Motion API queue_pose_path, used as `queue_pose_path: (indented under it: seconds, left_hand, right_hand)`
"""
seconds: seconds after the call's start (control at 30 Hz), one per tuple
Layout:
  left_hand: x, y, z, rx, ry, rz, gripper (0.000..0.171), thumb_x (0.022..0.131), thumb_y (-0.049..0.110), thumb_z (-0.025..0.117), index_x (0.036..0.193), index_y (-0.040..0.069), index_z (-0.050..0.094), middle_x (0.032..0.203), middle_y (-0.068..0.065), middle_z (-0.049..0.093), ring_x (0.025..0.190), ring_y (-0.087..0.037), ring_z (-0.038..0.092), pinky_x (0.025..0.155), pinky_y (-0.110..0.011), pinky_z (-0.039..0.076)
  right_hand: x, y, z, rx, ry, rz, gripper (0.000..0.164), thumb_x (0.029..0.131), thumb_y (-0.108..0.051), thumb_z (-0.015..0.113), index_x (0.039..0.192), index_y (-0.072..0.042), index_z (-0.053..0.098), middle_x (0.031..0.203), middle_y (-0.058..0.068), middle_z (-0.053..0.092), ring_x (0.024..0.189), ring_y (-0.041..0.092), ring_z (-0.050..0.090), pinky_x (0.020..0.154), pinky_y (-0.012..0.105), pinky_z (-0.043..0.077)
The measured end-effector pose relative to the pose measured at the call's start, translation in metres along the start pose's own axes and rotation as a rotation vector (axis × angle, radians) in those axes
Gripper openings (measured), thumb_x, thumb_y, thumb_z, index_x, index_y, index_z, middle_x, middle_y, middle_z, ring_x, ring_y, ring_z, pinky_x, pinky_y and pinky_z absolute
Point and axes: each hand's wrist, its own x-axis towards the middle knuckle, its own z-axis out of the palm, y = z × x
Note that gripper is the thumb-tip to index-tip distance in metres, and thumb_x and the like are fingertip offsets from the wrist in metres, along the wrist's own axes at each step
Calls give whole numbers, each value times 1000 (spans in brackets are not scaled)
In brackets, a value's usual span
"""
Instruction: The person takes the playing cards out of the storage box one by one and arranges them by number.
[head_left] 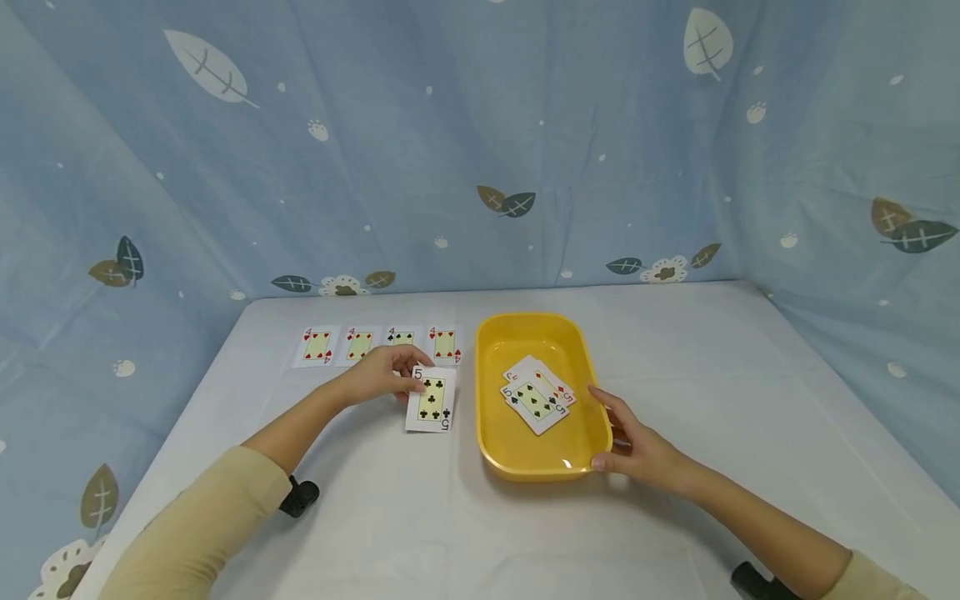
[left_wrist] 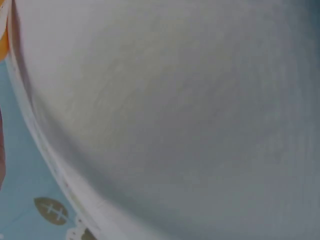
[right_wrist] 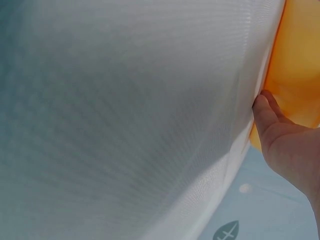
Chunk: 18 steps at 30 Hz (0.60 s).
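My left hand [head_left: 382, 375] pinches a five of clubs playing card [head_left: 431, 400] face up, thumb on its front; whether more cards lie beneath it I cannot tell. The card is just left of a yellow plastic tray [head_left: 491, 425]. Inside the tray a five of spades [head_left: 536, 404] overlaps a red five [head_left: 557, 385] and at least one other card. My right hand [head_left: 637, 446] holds the tray's right side, thumb at the near corner and fingers along the rim. In the right wrist view, its fingers [right_wrist: 265, 112] lie against the tray wall [right_wrist: 297, 55].
Behind my left hand, several fours lie face up in a row, among them a four of hearts [head_left: 317, 346] and a four of diamonds [head_left: 360, 343]. A white cloth [head_left: 360, 533] covers the table. Blue leaf-patterned fabric [head_left: 420, 150] hangs behind and at both sides.
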Motion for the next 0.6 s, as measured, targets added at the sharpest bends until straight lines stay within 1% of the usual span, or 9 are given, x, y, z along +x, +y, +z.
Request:
queue_pose_path:
  seconds: [0.27, 0.37, 0.5, 0.6]
  left_hand:
    - [5, -8, 8, 8, 22, -8, 39, 80, 16, 76, 115, 7, 61, 80, -7, 59, 69, -21, 62, 64, -34, 57]
    - [7, -10, 10, 1, 30, -37, 39, 78, 15, 77, 113, 6, 62, 83, -8, 59, 70, -20, 63, 64, -34, 57]
    - [12, -10, 12, 21, 41, -69, 38, 78, 12, 78, 111, 5, 62, 87, -10, 59, 69, -18, 64, 62, -32, 57]
    - [14, -12, 15, 45, 42, -66, 37, 78, 11, 77, 111, 4, 62, 88, -10, 58, 68, -16, 63, 62, -31, 57]
  right_hand:
    - [1, 1, 1, 24, 8, -6, 87, 85, -8, 70, 149, -3, 11, 138, 37, 33, 118, 49, 47, 91, 44, 49]
    - [1, 2, 1, 27, 8, -6, 87, 85, -8, 70, 149, -4, 11, 138, 36, 33, 118, 48, 47, 92, 44, 49]
    - [1, 1, 0, 26, 7, 2, 88, 85, -9, 70, 149, -5, 11, 139, 36, 33, 119, 48, 47, 92, 44, 48]
    - [0, 1, 0, 20, 7, 9, 88, 85, -9, 70, 149, -5, 11, 139, 36, 33, 119, 48, 47, 92, 44, 48]
